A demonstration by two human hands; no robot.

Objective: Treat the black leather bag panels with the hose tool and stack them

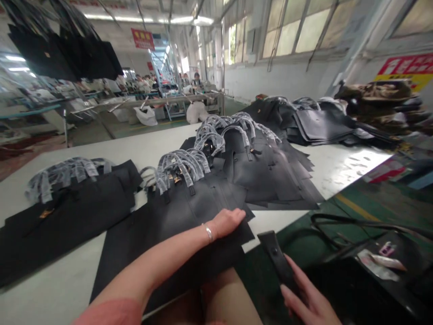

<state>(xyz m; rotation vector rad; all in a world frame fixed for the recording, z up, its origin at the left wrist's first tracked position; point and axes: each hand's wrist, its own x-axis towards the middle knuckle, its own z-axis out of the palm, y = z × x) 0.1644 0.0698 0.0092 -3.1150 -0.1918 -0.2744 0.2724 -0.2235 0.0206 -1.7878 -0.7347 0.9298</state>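
**Black strap (276, 258) held beside the white table (152, 144)**

From here, the right hand (306, 295) grips it just past the table's near edge. The left hand (228, 223), fingers curled, lies on black bag panels (158, 257) along that edge; I can't tell whether it pinches one. Another stack (81, 212) lies toward the left edge.

This is a factory workshop for bags: near, a long white table (152, 142) carries piles of matching black bag pieces (270, 176), their handles (184, 164) wrapped in clear plastic, and more black bags (72, 52) hang at upper left. Far back, people (197, 80) show among workbenches (189, 98) under strip lights (182, 20), near a red sign (142, 39). Large windows (309, 29) line the right wall (250, 85).
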